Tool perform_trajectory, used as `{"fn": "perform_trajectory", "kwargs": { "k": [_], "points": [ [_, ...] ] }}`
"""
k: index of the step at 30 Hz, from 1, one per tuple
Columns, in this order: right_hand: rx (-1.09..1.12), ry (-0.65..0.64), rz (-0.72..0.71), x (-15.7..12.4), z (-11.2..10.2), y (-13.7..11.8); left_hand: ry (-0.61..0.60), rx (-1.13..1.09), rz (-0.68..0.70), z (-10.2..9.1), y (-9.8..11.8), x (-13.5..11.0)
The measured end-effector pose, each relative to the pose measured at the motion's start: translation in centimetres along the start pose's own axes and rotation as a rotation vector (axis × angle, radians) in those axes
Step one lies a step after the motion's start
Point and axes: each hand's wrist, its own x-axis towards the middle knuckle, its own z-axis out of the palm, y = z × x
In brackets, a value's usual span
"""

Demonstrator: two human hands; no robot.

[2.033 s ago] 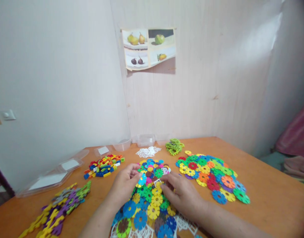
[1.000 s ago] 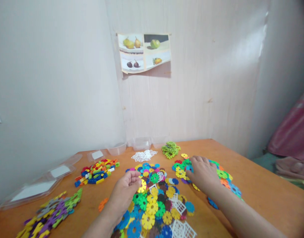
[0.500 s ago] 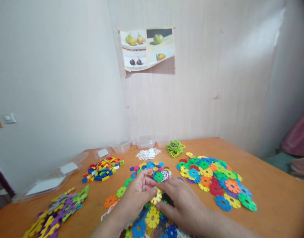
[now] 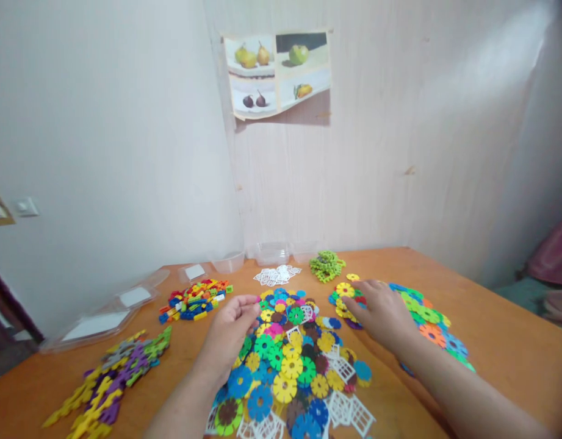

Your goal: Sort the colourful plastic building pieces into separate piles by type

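Note:
My left hand [image 4: 232, 332] is at the left edge of the middle pile of notched flower-shaped discs [image 4: 291, 367]. Its fingers are curled toward the thumb; whatever may be in them is hidden. A bit of pink shows at its fingertips, perhaps a disc behind them. My right hand [image 4: 384, 314] reaches over the right-hand pile of larger discs [image 4: 432, 333] and covers part of it. Between its thumb and index finger is a yellow flower disc [image 4: 345, 289]. White lattice pieces [image 4: 340, 367] lie mixed into the middle pile.
Small colourful blocks [image 4: 196, 300] and interlocking yellow, purple and green pieces [image 4: 125, 372] lie to the left. Behind are white lattice pieces [image 4: 277, 275], a green heap [image 4: 326, 266] and clear plastic tubs [image 4: 272, 252]. Clear lids [image 4: 95, 324] line the left table edge.
My hands have moved apart from above the middle pile. The right one went right to the larger discs, a yellow disc at its fingers; the left drew back left. The view shifted slightly.

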Motion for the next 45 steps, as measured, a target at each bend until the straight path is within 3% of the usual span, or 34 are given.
{"fn": "perform_trajectory", "kwargs": {
  "k": [4, 9, 16, 22, 28, 33, 39, 45],
  "points": [
    [-0.173, -0.049, 0.138, 0.8, 0.0, 2.4, 0.06, 0.058, 0.029, -1.0, -0.1, 0.5],
    [-0.221, -0.041, 0.221, 0.8, 0.1, 2.9, 0.048, 0.196, 0.056, -1.0, -0.3, 0.5],
    [-0.024, -0.003, -0.046, -0.4, 1.2, 0.1, -0.195, 0.538, 0.124, -1.4, -2.2, 0.6],
    [0.124, -0.048, -0.213, -2.1, 1.5, -3.1, -0.203, 0.755, 0.243, -2.0, -2.8, 0.8],
    [0.202, -0.075, -0.285, -2.8, 2.1, -4.0, -0.225, 0.672, 0.174, -1.8, -2.8, 0.7],
    [0.255, -0.06, -0.322, -2.7, 2.3, -4.1, -0.225, 0.475, 0.049, -1.3, -1.2, 0.0],
    [0.386, -0.066, -0.356, -3.3, 1.0, -5.4, -0.198, 0.185, 0.071, -0.6, 0.2, -0.3],
    [0.443, -0.201, -0.426, -4.9, -0.5, -7.4, -0.336, 0.081, 0.064, 1.2, -0.2, -1.1]
  ]
}}
